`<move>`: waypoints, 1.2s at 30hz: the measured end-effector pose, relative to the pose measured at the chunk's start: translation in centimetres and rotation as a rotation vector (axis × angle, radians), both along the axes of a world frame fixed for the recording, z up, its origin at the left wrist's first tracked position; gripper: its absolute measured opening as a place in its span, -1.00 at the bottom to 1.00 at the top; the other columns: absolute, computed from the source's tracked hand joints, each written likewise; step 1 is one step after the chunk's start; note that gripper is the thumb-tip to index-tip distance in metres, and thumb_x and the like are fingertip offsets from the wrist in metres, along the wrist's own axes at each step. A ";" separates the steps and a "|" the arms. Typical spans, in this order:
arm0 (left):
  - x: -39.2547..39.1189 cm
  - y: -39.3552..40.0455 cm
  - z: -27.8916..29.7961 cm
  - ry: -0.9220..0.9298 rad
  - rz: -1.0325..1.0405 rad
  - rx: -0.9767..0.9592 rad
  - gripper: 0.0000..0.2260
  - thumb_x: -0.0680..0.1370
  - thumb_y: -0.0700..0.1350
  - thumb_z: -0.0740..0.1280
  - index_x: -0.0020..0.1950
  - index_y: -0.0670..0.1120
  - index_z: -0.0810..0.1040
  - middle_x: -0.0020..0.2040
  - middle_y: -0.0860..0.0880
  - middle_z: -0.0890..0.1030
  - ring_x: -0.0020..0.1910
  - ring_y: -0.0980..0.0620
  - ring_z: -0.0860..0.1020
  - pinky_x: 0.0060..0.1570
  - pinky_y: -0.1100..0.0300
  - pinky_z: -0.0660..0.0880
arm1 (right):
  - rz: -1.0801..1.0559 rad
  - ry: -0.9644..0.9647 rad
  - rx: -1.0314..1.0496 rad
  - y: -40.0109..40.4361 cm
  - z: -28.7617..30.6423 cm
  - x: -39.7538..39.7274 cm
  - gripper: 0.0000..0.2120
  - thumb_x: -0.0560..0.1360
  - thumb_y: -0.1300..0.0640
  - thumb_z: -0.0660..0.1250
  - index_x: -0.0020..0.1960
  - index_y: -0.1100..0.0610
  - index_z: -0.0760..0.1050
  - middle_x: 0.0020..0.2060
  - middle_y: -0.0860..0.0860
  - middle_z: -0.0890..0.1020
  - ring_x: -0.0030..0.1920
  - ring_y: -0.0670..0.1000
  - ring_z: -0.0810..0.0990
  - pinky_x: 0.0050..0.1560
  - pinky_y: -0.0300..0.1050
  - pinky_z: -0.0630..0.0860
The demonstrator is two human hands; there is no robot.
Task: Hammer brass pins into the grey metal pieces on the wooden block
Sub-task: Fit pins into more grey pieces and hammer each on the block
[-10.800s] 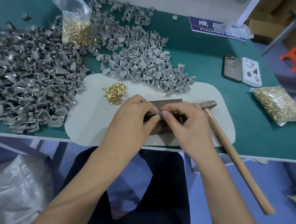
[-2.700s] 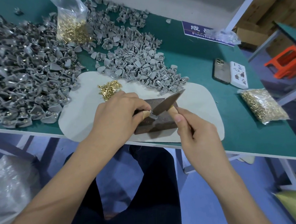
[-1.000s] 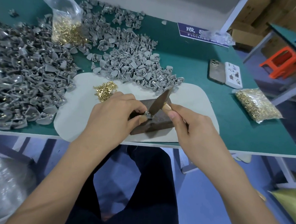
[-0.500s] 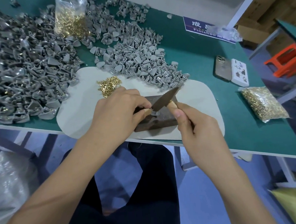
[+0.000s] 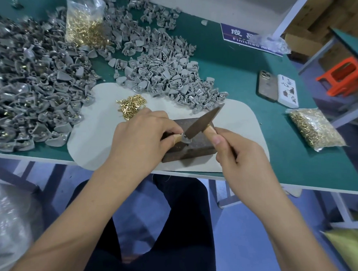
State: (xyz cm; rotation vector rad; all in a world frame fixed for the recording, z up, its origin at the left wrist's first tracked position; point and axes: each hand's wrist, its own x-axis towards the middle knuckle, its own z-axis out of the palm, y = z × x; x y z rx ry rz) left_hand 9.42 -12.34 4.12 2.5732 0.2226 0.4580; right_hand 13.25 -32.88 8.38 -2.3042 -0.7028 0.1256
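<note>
- A small grey metal piece (image 5: 185, 138) sits on top of the dark wooden block (image 5: 192, 148), which stands on a pale mat (image 5: 95, 135) at the near edge of the green table (image 5: 243, 69)
- The left hand (image 5: 142, 137) pinches that piece between thumb and curled fingers, holding it down on the block
- The right hand (image 5: 237, 153) is wrapped round the wooden handle of a hammer (image 5: 202, 121), close up under the head; the dark head slants down to the left and its lower end meets the piece
- Whether a pin is in the piece is too small to tell
- A little loose heap of brass pins (image 5: 131, 105) lies on the mat just beyond the left hand
- A light grey heap of pieces (image 5: 166, 73) spills onto the mat's far edge; a bigger, darker heap (image 5: 26, 81) covers the left side of the table
- A clear bag of pins (image 5: 84, 22) stands among the pieces near the far edge
- Another bag of pins (image 5: 314, 129) lies toward the right edge, with a phone (image 5: 268, 87) and a white power strip (image 5: 287, 91) beyond it
- A blue sign (image 5: 243, 36) lies near the far right corner
</note>
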 end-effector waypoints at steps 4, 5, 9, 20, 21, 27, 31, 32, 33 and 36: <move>0.0 0.0 0.0 0.008 0.002 -0.002 -0.94 0.55 0.17 0.39 -0.02 0.29 0.65 -0.10 0.21 0.58 0.03 0.09 0.45 -0.21 0.11 0.40 | 0.002 -0.013 -0.039 0.0 -0.2 0.1 -0.68 0.72 -0.07 0.12 -0.20 -0.32 0.37 -0.43 -0.08 0.33 -0.40 -0.05 0.24 -0.42 -0.22 0.20; 0.0 0.0 0.0 0.011 0.002 -0.004 -0.95 0.55 0.16 0.39 -0.02 0.29 0.65 -0.10 0.21 0.58 0.04 0.09 0.44 -0.21 0.11 0.40 | 0.001 -0.015 -0.034 -0.1 -0.3 0.1 -0.69 0.72 -0.07 0.12 -0.18 -0.31 0.37 -0.44 -0.09 0.34 -0.40 -0.05 0.24 -0.42 -0.23 0.19; -0.1 0.0 0.0 0.009 0.002 -0.003 -0.95 0.55 0.16 0.39 -0.02 0.29 0.64 -0.10 0.21 0.58 0.03 0.09 0.44 -0.21 0.10 0.42 | 0.004 -0.035 -0.030 0.0 -0.4 0.0 -0.68 0.72 -0.07 0.13 -0.19 -0.32 0.37 -0.43 -0.09 0.34 -0.39 -0.05 0.25 -0.41 -0.22 0.20; 0.0 -0.1 -0.2 -0.016 0.055 0.000 -0.96 0.52 0.18 0.41 -0.04 0.31 0.64 -0.13 0.22 0.58 0.01 0.12 0.46 -0.26 0.15 0.34 | -0.010 -0.039 0.031 0.0 -0.6 0.3 -0.78 0.70 -0.11 0.14 0.03 -0.25 0.56 -0.43 -0.08 0.33 -0.41 -0.08 0.26 -0.41 -0.31 0.21; 0.0 -0.1 -0.2 -0.017 0.056 -0.004 -0.96 0.52 0.18 0.41 -0.04 0.31 0.64 -0.13 0.22 0.58 0.00 0.12 0.46 -0.25 0.15 0.36 | -0.006 -0.025 0.029 0.0 -0.7 0.3 -0.78 0.70 -0.11 0.14 0.05 -0.24 0.57 -0.44 -0.09 0.31 -0.41 -0.08 0.25 -0.41 -0.32 0.21; 0.0 0.0 -0.1 -0.014 0.052 -0.008 -0.95 0.52 0.18 0.42 -0.04 0.30 0.64 -0.14 0.23 0.58 0.02 0.13 0.48 -0.22 0.14 0.37 | -0.025 -0.093 0.046 -0.1 0.7 0.7 -0.73 0.71 -0.11 0.15 -0.14 -0.32 0.46 -0.42 -0.03 0.30 -0.40 -0.06 0.23 -0.42 -0.29 0.17; 0.1 0.0 -0.2 -0.022 0.055 -0.012 -0.96 0.52 0.18 0.42 -0.04 0.30 0.64 -0.14 0.22 0.58 0.02 0.11 0.48 -0.21 0.12 0.41 | -0.080 -0.132 0.115 -0.1 0.4 0.4 -0.74 0.71 -0.11 0.13 0.04 -0.20 0.59 -0.40 -0.03 0.35 -0.39 -0.04 0.29 -0.40 -0.26 0.22; 0.1 0.0 -0.3 -0.025 0.056 -0.011 -0.95 0.52 0.19 0.42 -0.04 0.30 0.64 -0.14 0.22 0.58 0.02 0.11 0.48 -0.21 0.12 0.41 | -0.067 -0.109 0.101 0.0 0.0 0.2 -0.74 0.71 -0.09 0.14 0.08 -0.15 0.61 -0.42 -0.09 0.36 -0.39 -0.06 0.30 -0.38 -0.27 0.24; 0.1 0.0 -0.4 -0.028 0.054 -0.011 -0.94 0.52 0.19 0.42 -0.03 0.30 0.64 -0.14 0.22 0.58 0.02 0.11 0.48 -0.21 0.12 0.40 | -0.038 -0.071 0.078 0.0 -0.4 0.0 -0.75 0.71 -0.08 0.15 0.06 -0.13 0.61 -0.44 -0.11 0.33 -0.40 -0.08 0.28 -0.38 -0.28 0.22; 0.1 0.0 -0.4 -0.036 0.047 -0.018 -0.92 0.52 0.20 0.41 -0.02 0.30 0.65 -0.13 0.22 0.59 0.02 0.11 0.48 -0.20 0.12 0.40 | -0.003 -0.049 0.021 -0.5 -0.6 0.3 -0.77 0.70 -0.10 0.17 -0.01 -0.24 0.58 -0.42 -0.04 0.29 -0.40 -0.08 0.23 -0.42 -0.25 0.19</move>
